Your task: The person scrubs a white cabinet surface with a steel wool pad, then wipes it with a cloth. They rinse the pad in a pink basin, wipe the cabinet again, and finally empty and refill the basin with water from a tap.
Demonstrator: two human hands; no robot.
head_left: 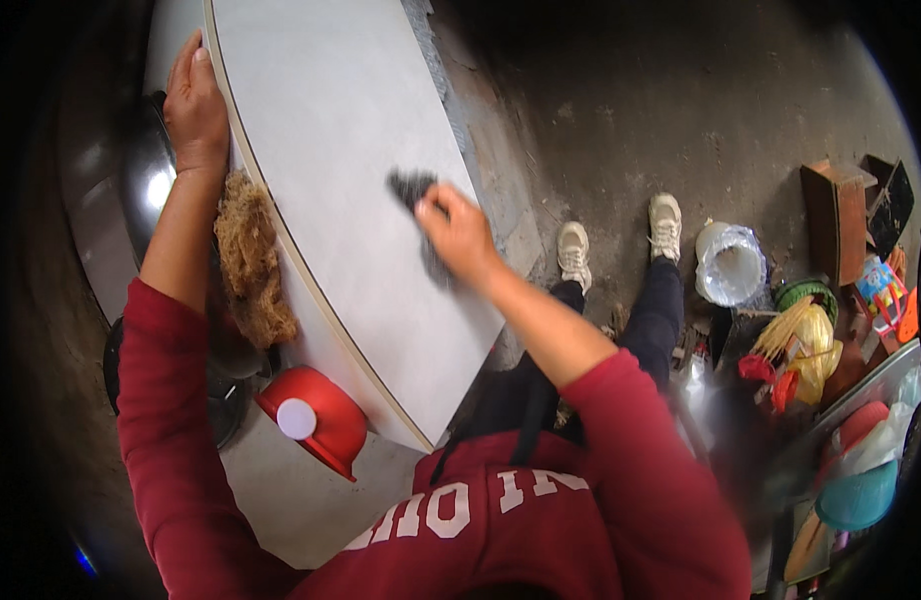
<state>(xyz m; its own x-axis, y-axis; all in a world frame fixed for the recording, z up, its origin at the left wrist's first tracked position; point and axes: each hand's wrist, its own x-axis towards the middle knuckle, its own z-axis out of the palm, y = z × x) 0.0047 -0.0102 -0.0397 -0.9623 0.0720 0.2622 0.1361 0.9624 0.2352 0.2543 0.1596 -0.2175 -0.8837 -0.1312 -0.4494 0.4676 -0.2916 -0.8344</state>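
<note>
My right hand (457,229) grips a dark cloth (412,187), blurred by motion, over the white tiled side (340,150) of a counter or stove block. My left hand (198,112) rests flat, fingers together, on the white top beside its pale edge trim, with nothing seen in it. Under my left forearm lies a clump of brown fibre (250,262) along that edge. Near the corner sits a red pot lid (329,420) with a white knob, tilted on its side.
A shiny dark wok lid (149,180) is left of my left forearm. On the floor at right stand a lined bin (730,262), a brown wooden box (835,217), a green basket (805,292), a yellow bag (813,352) and a teal basin (858,495).
</note>
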